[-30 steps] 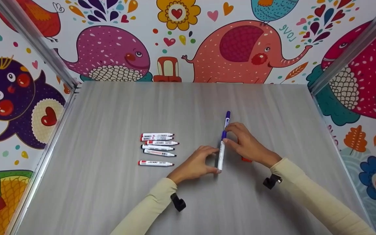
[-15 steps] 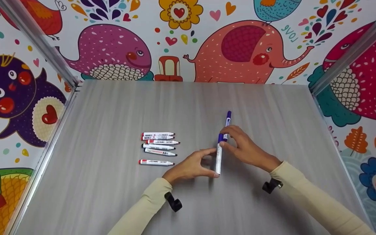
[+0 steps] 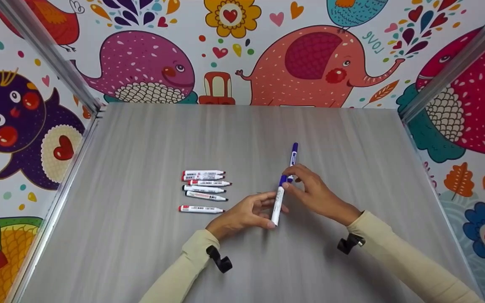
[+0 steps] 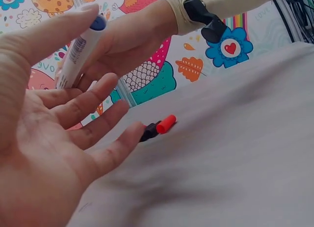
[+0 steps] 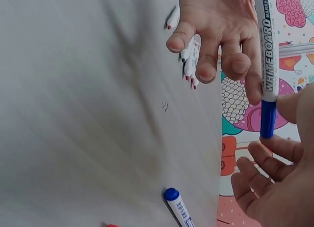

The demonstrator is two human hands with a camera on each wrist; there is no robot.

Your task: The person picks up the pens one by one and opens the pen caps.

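Observation:
A white whiteboard marker with a blue cap [image 3: 278, 204] is held tilted above the table between both hands. My right hand [image 3: 313, 194] pinches its blue cap [image 5: 268, 118] between thumb and index finger, the other fingers loosely bent. My left hand [image 3: 239, 216] has its thumb on the marker's blue end [image 4: 98, 23] and its index finger along the white barrel [image 4: 76, 60]; its other fingers spread free. Just beyond the right hand lies another blue-capped marker [image 3: 294, 155], partly hidden by that hand.
Several uncapped white markers [image 3: 203, 210] with red or black ends lie in a loose row on the left of the grey table [image 3: 150, 139]. A red cap [image 4: 167, 124] and a black cap [image 4: 149, 132] lie on the tabletop. Printed panels [image 3: 225, 54] wall the table.
Both hands have brought the held marker left and slightly nearer, away from the lying one, and its lower end has swung left. Left fingers now reach behind its barrel.

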